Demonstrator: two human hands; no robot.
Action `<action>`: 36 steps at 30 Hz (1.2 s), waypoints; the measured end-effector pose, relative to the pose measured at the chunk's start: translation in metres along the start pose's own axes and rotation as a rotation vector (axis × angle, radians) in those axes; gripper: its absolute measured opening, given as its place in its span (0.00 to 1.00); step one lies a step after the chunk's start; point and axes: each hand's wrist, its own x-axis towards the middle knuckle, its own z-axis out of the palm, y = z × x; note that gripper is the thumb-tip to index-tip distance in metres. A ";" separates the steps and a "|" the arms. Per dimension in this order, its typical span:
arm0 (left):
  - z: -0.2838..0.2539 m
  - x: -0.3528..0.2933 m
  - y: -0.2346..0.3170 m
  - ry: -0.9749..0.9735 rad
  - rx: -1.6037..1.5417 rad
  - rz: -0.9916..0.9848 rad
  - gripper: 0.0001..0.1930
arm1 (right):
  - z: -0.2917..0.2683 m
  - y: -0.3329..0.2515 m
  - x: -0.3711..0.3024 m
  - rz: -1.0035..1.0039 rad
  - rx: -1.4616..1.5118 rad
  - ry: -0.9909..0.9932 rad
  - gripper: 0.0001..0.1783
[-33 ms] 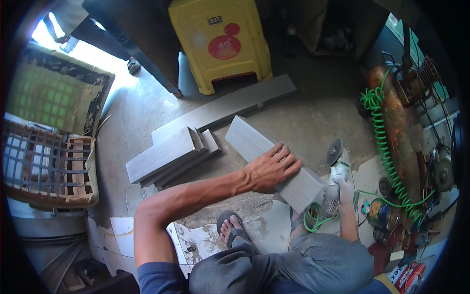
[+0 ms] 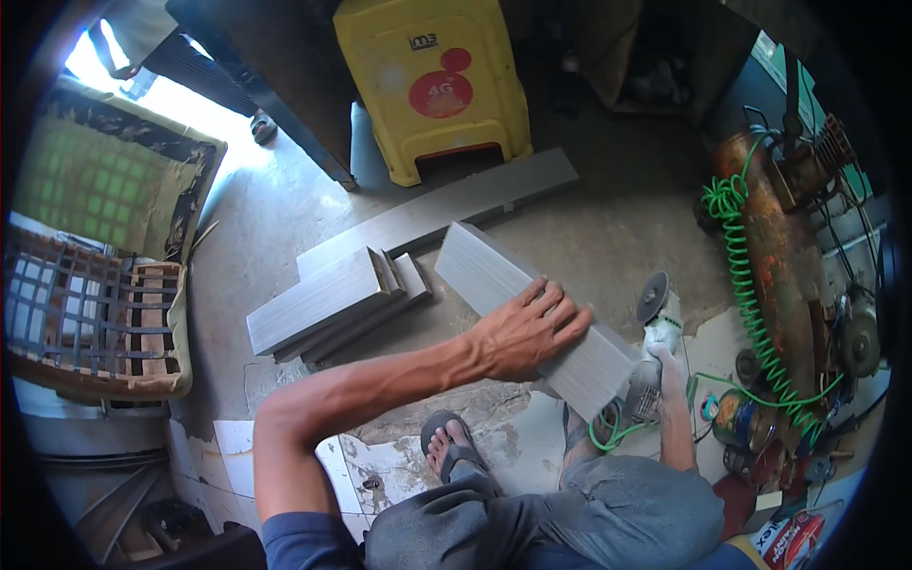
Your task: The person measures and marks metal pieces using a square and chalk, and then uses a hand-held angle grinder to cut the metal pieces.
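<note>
My left hand (image 2: 534, 332) grips a grey rectangular metal bar (image 2: 486, 268), fingers wrapped over its upper face. The bar slants from the floor's middle toward my right foot; whether it is hollow I cannot tell. To its right, my right hand (image 2: 671, 369) is closed round the body of an angle grinder (image 2: 662, 332). The grinder's dark disc (image 2: 653, 296) points up and away, apart from the bar. Left of the bar lie several similar grey pieces, stacked (image 2: 318, 299). Behind them rests a longer grey bar (image 2: 446, 204).
A yellow plastic stool (image 2: 437, 95) stands beyond the long bar. At right are a rusty compressor tank (image 2: 765, 237), a coiled green hose (image 2: 746, 275) and a bench grinder (image 2: 860, 342). A worn chair frame with webbing (image 2: 90, 313) is at left. Another person's foot (image 2: 263, 128) shows near the doorway.
The held bar's near end has shifted slightly to the right, and my left hand has moved a little with it. The grinder stays nearly in place.
</note>
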 end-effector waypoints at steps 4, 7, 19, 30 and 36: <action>-0.099 -0.039 0.006 0.118 0.161 -0.427 0.53 | -0.001 0.004 0.010 0.058 -0.021 0.008 0.21; -0.136 -0.080 -0.035 0.001 0.144 -0.724 0.59 | 0.015 0.005 0.004 0.012 -0.047 -0.031 0.20; 0.005 -0.264 -0.151 -0.132 -0.106 -1.007 0.70 | 0.087 0.020 -0.016 0.053 -0.148 -0.358 0.23; -0.010 -0.305 -0.213 -0.181 -0.924 -1.120 0.67 | 0.129 0.008 -0.035 0.149 -0.242 -0.457 0.23; -0.009 -0.473 -0.217 0.458 -0.673 -1.661 0.46 | 0.107 0.007 -0.033 0.050 -0.352 -0.498 0.26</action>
